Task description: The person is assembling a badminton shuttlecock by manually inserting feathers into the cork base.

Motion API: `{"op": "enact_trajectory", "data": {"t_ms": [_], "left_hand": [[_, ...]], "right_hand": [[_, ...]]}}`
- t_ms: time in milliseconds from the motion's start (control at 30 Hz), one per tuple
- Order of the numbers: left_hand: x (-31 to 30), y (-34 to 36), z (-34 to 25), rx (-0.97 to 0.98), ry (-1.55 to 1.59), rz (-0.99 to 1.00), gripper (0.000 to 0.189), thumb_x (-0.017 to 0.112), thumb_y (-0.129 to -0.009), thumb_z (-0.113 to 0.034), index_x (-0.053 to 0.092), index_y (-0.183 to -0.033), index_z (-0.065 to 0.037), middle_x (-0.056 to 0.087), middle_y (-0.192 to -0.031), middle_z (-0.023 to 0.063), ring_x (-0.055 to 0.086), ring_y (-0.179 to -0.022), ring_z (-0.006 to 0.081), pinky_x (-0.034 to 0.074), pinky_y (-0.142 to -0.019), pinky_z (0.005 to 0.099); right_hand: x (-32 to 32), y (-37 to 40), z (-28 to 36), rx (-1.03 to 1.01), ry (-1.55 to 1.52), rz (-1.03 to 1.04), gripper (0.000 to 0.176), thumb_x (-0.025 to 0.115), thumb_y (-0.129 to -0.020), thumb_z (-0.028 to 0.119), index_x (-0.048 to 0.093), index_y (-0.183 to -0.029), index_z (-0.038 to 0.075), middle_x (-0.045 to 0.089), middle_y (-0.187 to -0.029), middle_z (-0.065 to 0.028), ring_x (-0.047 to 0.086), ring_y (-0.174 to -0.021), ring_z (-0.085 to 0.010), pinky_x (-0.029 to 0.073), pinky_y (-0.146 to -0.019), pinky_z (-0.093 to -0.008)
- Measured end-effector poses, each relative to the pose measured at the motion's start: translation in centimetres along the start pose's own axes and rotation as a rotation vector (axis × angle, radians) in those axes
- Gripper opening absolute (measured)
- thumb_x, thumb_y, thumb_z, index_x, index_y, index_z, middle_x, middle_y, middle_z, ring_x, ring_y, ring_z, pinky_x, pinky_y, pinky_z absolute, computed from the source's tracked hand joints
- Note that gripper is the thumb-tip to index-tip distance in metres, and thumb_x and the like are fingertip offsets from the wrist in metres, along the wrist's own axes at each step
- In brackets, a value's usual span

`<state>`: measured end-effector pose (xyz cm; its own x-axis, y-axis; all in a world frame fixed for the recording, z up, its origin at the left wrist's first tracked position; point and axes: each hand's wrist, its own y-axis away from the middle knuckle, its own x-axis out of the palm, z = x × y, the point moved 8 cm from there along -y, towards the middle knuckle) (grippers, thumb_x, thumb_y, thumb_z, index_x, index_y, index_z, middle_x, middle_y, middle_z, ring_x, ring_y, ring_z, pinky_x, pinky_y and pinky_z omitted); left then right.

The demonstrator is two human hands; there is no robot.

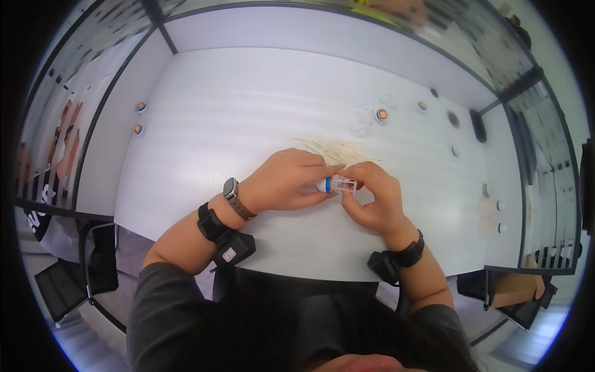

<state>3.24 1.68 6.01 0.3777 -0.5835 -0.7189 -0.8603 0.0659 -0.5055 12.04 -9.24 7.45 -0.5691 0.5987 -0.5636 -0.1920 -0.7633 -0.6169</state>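
Observation:
Over the front middle of the table, both hands meet at one small plastic part. My left hand (290, 180) is closed with thumb and fingers round its white end with a blue ring (328, 185). My right hand (377, 195) pinches the other end, a clear, slotted plastic cage (346, 185). The part lies sideways between the hands, and fingertips hide some of it. Just beyond the fingers is a loose pile of thin, pale strips (334, 150) on the white table (248, 105).
A round piece with an orange top (382, 115) stands behind the right hand, beside clear plastic bits (361, 121). Two similar pieces (139, 129) sit at the left edge. Several blue-and-white pieces (499, 227) lie at right. Low partition walls (322, 32) enclose the table's back and sides.

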Motion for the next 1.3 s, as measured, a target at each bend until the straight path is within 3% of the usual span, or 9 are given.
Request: {"op": "enact_trajectory", "data": {"t_ms": [100,333,433,533,633,733,867,1067,1300], "left_hand": [[0.0,0.0,-0.4,0.037,0.005,0.001,0.040,0.077,-0.079,-0.018,0.068,-0.117,-0.008,0.059,-0.072,0.0057,0.057,-0.065,0.0249,0.045,-0.061,0.0360],[0.5,-0.2,-0.4,0.006,-0.042,0.040,0.042,0.080,-0.077,-0.023,0.068,-0.115,-0.009,0.058,-0.070,0.0036,0.058,-0.065,0.0239,0.046,-0.062,0.0360],[0.5,-0.1,-0.3,0.032,-0.036,0.021,0.044,0.080,-0.076,-0.020,0.068,-0.117,-0.009,0.060,-0.071,0.0040,0.058,-0.064,0.0236,0.046,-0.062,0.0358],[0.6,-0.1,0.2,-0.026,-0.007,0.009,0.036,0.079,-0.079,-0.020,0.067,-0.111,-0.012,0.063,-0.074,0.0041,0.062,-0.067,0.0242,0.049,-0.062,0.0361],[0.6,0.4,1.4,-0.230,0.167,-0.027,0.030,0.080,-0.077,-0.020,0.065,-0.102,-0.012,0.063,-0.072,0.0037,0.062,-0.062,0.0228,0.048,-0.058,0.0351],[0.3,0.4,0.8,-0.111,0.067,-0.028,0.029,0.081,-0.077,-0.021,0.062,-0.097,-0.012,0.063,-0.071,0.0035,0.062,-0.060,0.0216,0.047,-0.055,0.0344],[0.2,0.3,0.9,-0.106,0.066,-0.059,0.030,0.081,-0.078,-0.023,0.063,-0.099,-0.012,0.063,-0.069,0.0040,0.062,-0.061,0.0228,0.047,-0.056,0.0347],[0.7,0.2,-1.1,-0.002,-0.061,-0.077,0.032,0.085,-0.075,-0.024,0.066,-0.099,-0.013,0.066,-0.075,-0.0004,0.063,-0.065,0.0195,0.049,-0.064,0.0338],[0.5,0.1,-1.0,-0.033,-0.025,-0.144,0.032,0.086,-0.074,-0.023,0.065,-0.095,-0.010,0.067,-0.076,0.0023,0.063,-0.066,0.0222,0.049,-0.064,0.0339]], "right_hand": [[0.3,0.3,-0.4,0.085,-0.029,0.065,0.030,0.071,-0.071,0.001,0.064,-0.100,0.005,0.067,-0.086,-0.0075,0.064,-0.063,-0.0181,0.053,-0.056,-0.0263],[0.7,1.0,-1.4,0.258,-0.132,0.001,0.020,0.071,-0.074,0.007,0.061,-0.091,0.008,0.062,-0.076,-0.0048,0.054,-0.054,-0.0158,0.042,-0.049,-0.0266],[1.1,0.9,-1.3,0.210,-0.104,0.069,0.018,0.071,-0.075,0.007,0.060,-0.089,0.006,0.061,-0.075,-0.0051,0.054,-0.054,-0.0163,0.044,-0.050,-0.0271],[1.2,0.9,-1.4,0.200,-0.085,0.080,0.015,0.070,-0.076,0.008,0.061,-0.088,0.006,0.062,-0.075,-0.0055,0.053,-0.053,-0.0166,0.042,-0.049,-0.0284],[1.1,1.1,-1.8,0.268,-0.091,0.092,0.013,0.069,-0.077,0.009,0.061,-0.088,0.006,0.061,-0.075,-0.0056,0.051,-0.053,-0.0164,0.040,-0.049,-0.0281],[1.0,1.1,-1.7,0.289,-0.133,0.086,0.012,0.068,-0.078,0.008,0.061,-0.088,0.005,0.060,-0.073,-0.0059,0.050,-0.053,-0.0156,0.039,-0.049,-0.0270],[1.0,0.8,-1.4,0.260,-0.211,0.067,0.010,0.068,-0.082,0.010,0.061,-0.087,0.004,0.059,-0.071,-0.0067,0.049,-0.053,-0.0144,0.038,-0.050,-0.0264],[1.5,1.5,-2.3,0.300,-0.314,0.046,0.015,0.062,-0.094,0.015,0.059,-0.086,0.002,0.059,-0.069,-0.0086,0.051,-0.054,-0.0158,0.041,-0.053,-0.0273],[1.2,1.2,-1.2,0.339,-0.199,-0.051,0.020,0.056,-0.099,0.015,0.058,-0.085,0.001,0.059,-0.068,-0.0121,0.054,-0.055,-0.0208,0.042,-0.053,-0.0307]]}}
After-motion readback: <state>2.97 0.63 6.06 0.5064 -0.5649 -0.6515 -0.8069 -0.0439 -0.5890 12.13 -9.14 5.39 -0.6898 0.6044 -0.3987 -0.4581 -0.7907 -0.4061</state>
